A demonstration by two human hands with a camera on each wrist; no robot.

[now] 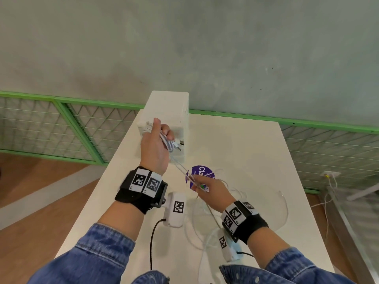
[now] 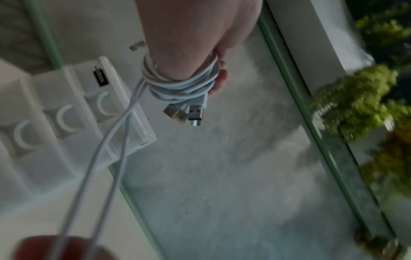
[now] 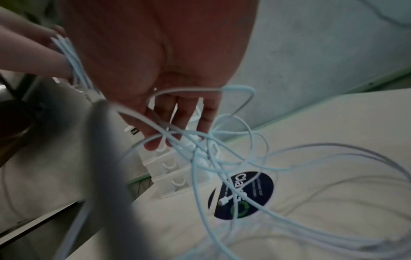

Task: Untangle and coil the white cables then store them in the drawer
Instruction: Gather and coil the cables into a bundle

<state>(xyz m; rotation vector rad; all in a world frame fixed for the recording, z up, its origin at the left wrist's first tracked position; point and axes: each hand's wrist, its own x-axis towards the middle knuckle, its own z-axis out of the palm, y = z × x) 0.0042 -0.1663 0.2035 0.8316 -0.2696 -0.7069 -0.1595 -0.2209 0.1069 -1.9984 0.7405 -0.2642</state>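
My left hand [image 1: 163,131] is raised in front of the white drawer unit [image 1: 168,107] and grips a coil of white cables [image 2: 177,84] wound round it. Their USB plugs [image 2: 189,114] hang out below the fingers. Two strands [image 2: 106,149] run taut from the coil down to my right hand [image 1: 202,184], which pinches them low over the table. From there the white cables trail into a loose tangle [image 3: 222,151] on the table [image 1: 256,144]. The drawers [image 2: 64,116] with curved handles all look closed.
A round purple sticker [image 1: 198,173] lies on the table under the strands. Loose cable loops [image 1: 242,203] spread to the right of my right hand. A green mesh railing [image 1: 61,128] runs behind the table. A wall socket with wires [image 1: 330,175] sits at far right.
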